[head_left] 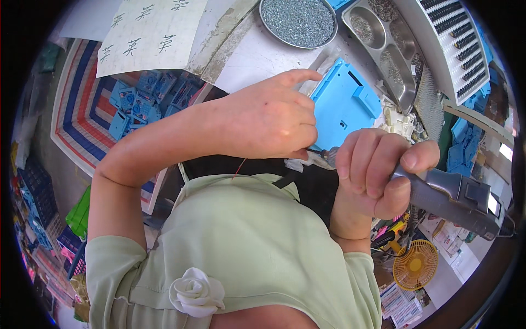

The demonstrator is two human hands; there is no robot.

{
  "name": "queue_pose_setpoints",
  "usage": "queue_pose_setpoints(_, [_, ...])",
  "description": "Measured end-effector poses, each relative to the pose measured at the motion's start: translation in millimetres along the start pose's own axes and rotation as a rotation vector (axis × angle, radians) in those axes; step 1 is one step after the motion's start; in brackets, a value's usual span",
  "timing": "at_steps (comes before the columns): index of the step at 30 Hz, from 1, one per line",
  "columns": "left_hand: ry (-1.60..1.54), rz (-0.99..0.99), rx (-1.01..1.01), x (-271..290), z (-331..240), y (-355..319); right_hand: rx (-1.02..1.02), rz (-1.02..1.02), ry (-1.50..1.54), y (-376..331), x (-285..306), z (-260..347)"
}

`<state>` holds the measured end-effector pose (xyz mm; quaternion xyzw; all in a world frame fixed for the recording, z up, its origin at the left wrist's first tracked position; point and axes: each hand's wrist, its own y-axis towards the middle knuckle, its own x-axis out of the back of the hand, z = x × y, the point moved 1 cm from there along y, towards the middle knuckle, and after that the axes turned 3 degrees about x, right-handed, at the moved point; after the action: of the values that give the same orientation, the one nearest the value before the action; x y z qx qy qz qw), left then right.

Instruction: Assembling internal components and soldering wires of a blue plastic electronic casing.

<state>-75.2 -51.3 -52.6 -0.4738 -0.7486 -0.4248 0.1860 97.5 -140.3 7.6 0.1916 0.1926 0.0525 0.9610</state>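
Note:
A blue plastic case part [344, 101] with a raised tab and small slots lies tilted on the bench in front of me. My left hand [276, 118] grips its left side, the index finger stretched along the far edge and the other fingers curled. Wrapped in my right hand [383, 167] is a grey-black electric screwdriver [457, 197]. Its bit points left, close to my left thumb and the case's near edge. The bit's tip, and whether a screw sits there, is hidden by the fingers.
A round metal dish of screws [298, 22] stands at the back. Right of it are a metal compartment tray [392, 77] and a white rack of black parts [457, 49]. Blue parts fill a striped bag [82, 109] at left. A yellow fan [415, 265] is lower right.

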Motion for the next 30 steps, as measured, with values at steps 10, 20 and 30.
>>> queue_pose_setpoints(10, [0.092, 0.086, 0.135, -26.5, 28.5, -1.6, 0.029, -0.082, -0.203, -17.5, -1.5, -34.2])
queue_pose_setpoints(20, [0.138, 0.002, 0.164, -39.4, 29.0, -4.9, 0.084, 0.115, -0.489, -21.9, -4.7, -48.4])
queue_pose_setpoints(30, [0.108, 0.058, 0.241, -22.9, 10.2, 38.5, 0.295, -0.317, -0.272, -21.3, 88.5, 45.9])
